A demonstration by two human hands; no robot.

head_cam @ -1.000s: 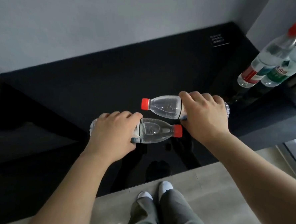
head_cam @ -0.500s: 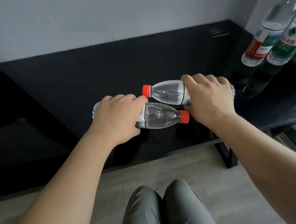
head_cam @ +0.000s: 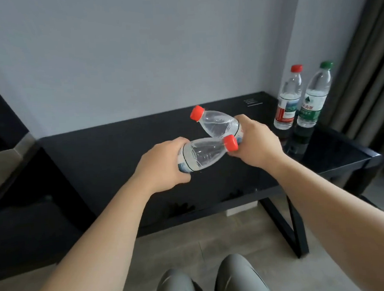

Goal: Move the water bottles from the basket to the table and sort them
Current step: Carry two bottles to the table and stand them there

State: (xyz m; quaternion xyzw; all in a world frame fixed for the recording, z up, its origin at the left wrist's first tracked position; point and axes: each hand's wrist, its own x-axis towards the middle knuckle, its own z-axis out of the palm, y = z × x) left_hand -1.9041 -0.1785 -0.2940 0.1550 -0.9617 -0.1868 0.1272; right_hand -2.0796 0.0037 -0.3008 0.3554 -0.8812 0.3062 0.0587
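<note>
My left hand point(head_cam: 163, 164) grips the base end of a small clear bottle point(head_cam: 205, 153) whose red cap points right. My right hand point(head_cam: 257, 141) grips another small clear bottle point(head_cam: 216, 123), its red cap tilted up to the left. Both bottles are held above the black table point(head_cam: 119, 149), and the left one's cap nearly touches my right hand. Two taller bottles stand upright at the table's right end: one with a red cap point(head_cam: 288, 99) and one with a green cap point(head_cam: 314, 97). No basket is in view.
A grey wall runs behind the table, and a dark curtain point(head_cam: 366, 67) hangs at the right. A small black card point(head_cam: 252, 101) lies at the table's back edge. Dark furniture point(head_cam: 14, 201) stands to the left. My knees point(head_cam: 208, 281) show at the bottom over a grey floor.
Both hands have lifted the two small bottles up off the table's surface and tilted them. The view has swung up, so the two standing bottles now show in full.
</note>
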